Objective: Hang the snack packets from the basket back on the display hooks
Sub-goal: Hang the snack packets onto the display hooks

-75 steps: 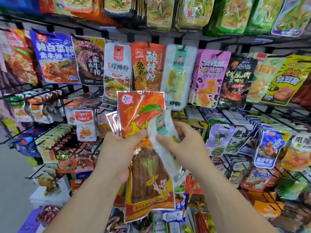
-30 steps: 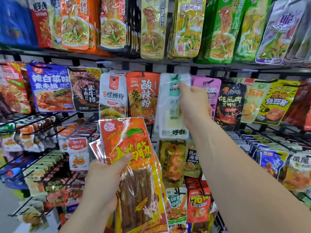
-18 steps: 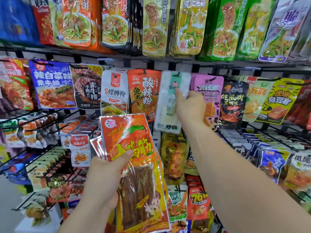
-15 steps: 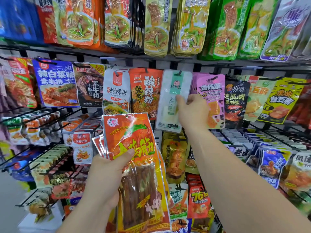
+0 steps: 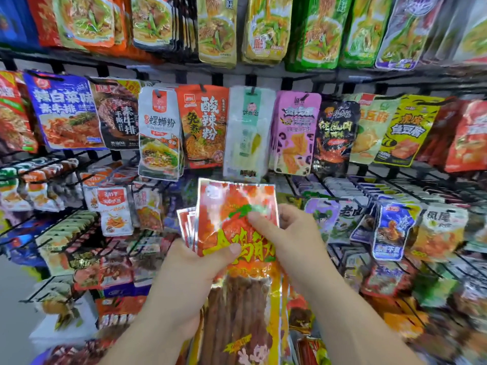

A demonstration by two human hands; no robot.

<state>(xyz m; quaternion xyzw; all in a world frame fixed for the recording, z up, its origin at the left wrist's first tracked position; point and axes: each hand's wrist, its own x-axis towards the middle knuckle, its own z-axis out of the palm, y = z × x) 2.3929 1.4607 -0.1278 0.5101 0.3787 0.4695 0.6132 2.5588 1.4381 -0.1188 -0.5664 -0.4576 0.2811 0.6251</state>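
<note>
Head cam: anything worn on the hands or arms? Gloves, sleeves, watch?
Nothing worn shows. Left hand and right hand are bare: no gloves, rings or watch. Left forearm and right forearm are bare to the frame edge; no sleeve in view.

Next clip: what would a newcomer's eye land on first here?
The orange-red snack packets at centre frame stand out first, gripped by the left hand and pinched at the front by the right hand. Directly above them, a pale white-and-green packet hangs from a display hook, amid a wall of bright packets.
</note>
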